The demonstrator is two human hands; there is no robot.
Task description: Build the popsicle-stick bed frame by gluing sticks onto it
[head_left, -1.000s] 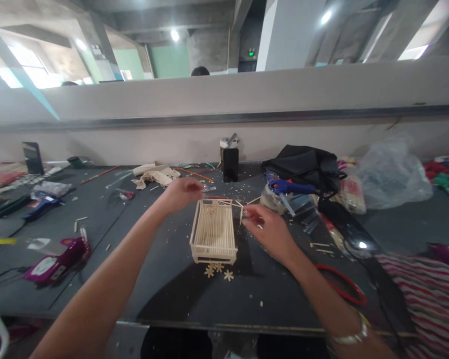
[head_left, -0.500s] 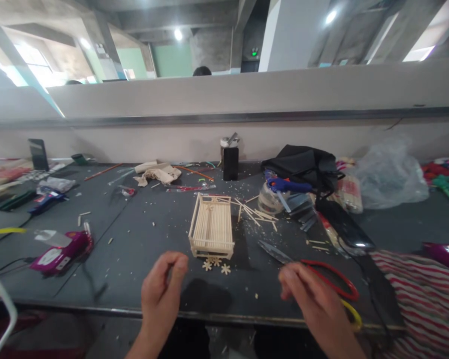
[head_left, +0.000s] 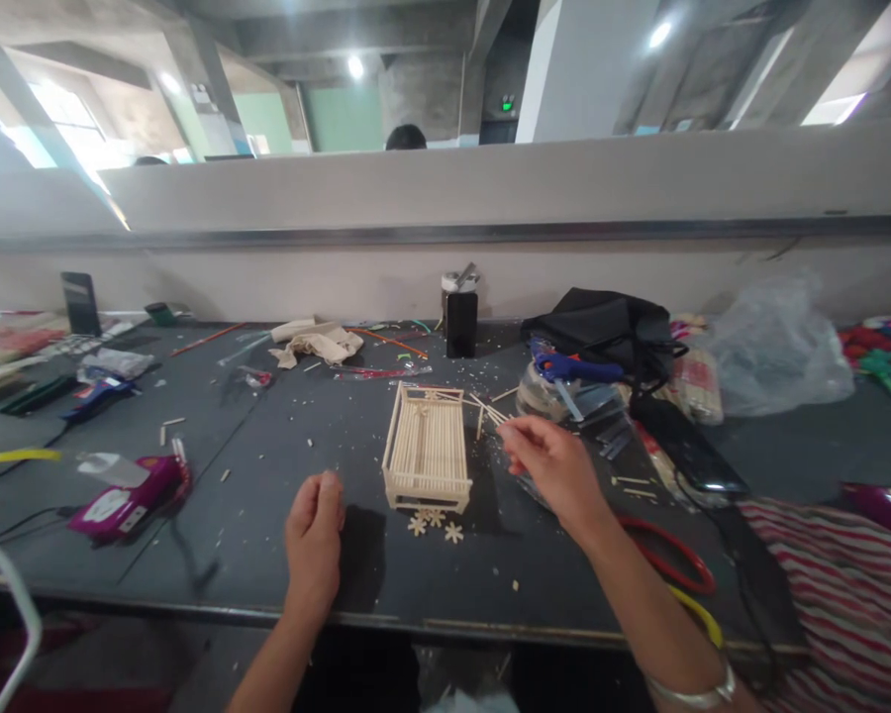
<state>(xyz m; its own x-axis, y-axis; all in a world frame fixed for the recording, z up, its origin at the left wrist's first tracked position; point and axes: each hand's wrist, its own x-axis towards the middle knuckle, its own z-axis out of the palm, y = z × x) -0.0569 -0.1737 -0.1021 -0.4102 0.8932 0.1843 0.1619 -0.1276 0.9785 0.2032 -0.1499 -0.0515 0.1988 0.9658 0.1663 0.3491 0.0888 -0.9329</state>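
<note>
On the dark surface, below a pale partition, a small wooden frame of sticks lies near the middle, and flower-shaped pieces lie just at its near side; the left hand is to the left of the frame, apart from it, its fingers curled in, and I cannot tell if they have hold of something; the right hand is to the right, over the loose sticks, its fingers nearly closed, but whether they grip a stick I cannot tell

Bright ceiling lights, glare at left windows, soft tabletop shadows, slight blur
</note>
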